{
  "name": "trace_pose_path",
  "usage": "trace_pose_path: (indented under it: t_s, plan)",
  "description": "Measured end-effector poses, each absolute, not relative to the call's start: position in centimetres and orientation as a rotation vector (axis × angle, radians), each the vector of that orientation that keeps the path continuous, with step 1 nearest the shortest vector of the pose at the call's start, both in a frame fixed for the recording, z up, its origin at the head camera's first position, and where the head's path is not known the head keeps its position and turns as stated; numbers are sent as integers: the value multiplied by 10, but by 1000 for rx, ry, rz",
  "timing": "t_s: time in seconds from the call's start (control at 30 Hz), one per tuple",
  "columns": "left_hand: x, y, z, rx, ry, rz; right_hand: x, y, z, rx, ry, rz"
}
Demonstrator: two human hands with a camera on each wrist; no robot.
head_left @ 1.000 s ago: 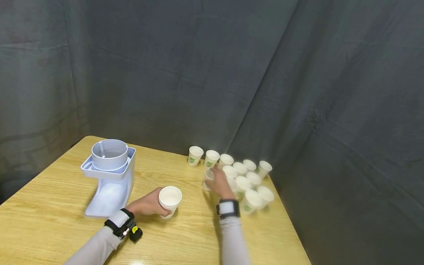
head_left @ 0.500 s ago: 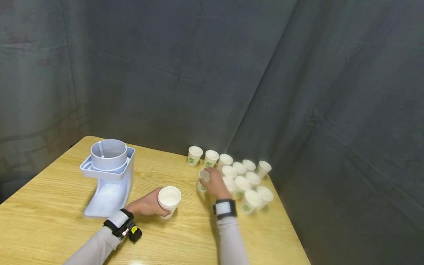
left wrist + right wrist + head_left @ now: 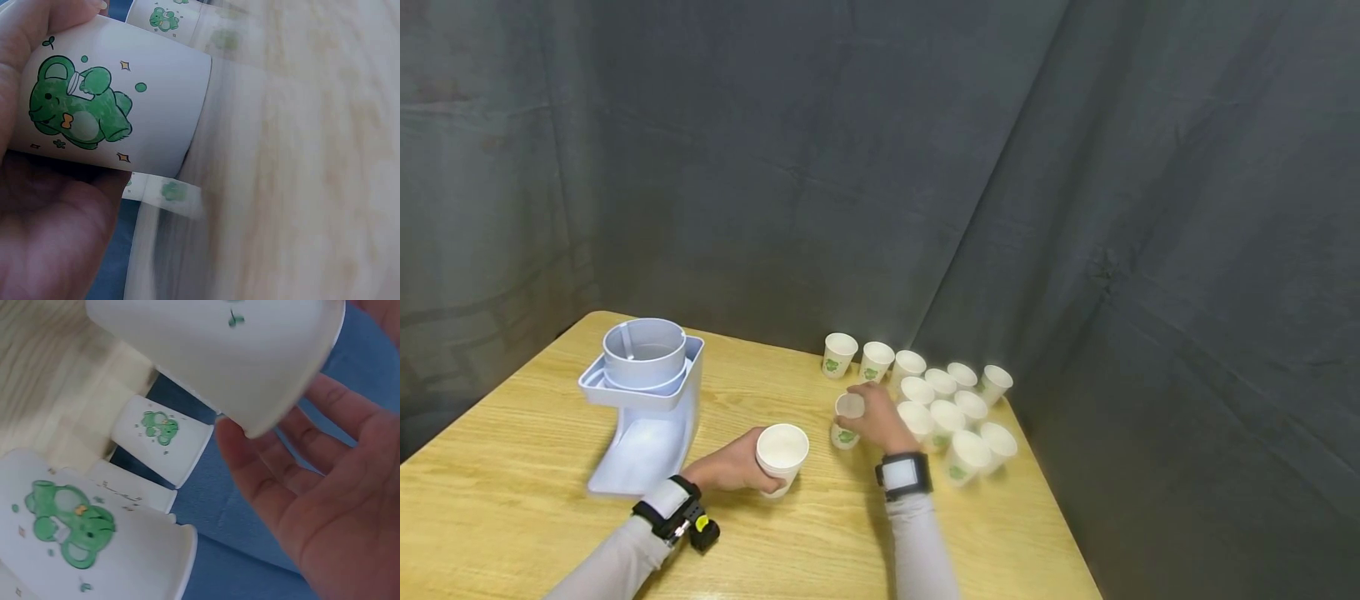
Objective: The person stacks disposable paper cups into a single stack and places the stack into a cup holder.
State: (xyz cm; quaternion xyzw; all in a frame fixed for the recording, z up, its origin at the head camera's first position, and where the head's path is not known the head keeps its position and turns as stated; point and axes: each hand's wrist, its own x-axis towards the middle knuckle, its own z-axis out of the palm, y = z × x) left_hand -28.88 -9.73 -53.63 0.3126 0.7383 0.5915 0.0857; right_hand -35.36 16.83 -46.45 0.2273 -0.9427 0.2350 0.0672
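Note:
My left hand grips a white paper cup round its side; a second rim line shows just under its top rim. A green bear is printed on this cup in the left wrist view. With fingers and thumb at its rim, my right hand holds another paper cup, left of the grouped cups. That cup fills the top of the right wrist view, fingertips at its rim. Several more white paper cups stand mouth up to the right of and behind this hand.
A pale blue plastic stand with a round grey holder on top is at the left of the wooden table. Dark grey curtains hang behind the table and along its right side.
My right hand has drawn its cup left and toward me, away from the grouped cups. My left hand stays almost in place with its cup.

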Motion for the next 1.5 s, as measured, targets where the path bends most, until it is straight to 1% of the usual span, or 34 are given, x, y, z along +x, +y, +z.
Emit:
trace_pose_path:
  t_s: [0.23,0.47,0.93,1.5]
  plan:
    - [-289,-97,-537,928,2213,1756,-347,162,-460,755,-2881,674]
    - [-289,-97,-537,918,2217,1751,-344,158,-458,722,-2942,656]
    - [-289,-96,-536,921,2226,1742,-337,153,-449,800,-2898,673]
    - [-290,-97,-538,960,2210,1750,-312,149,-415,813,-2639,764]
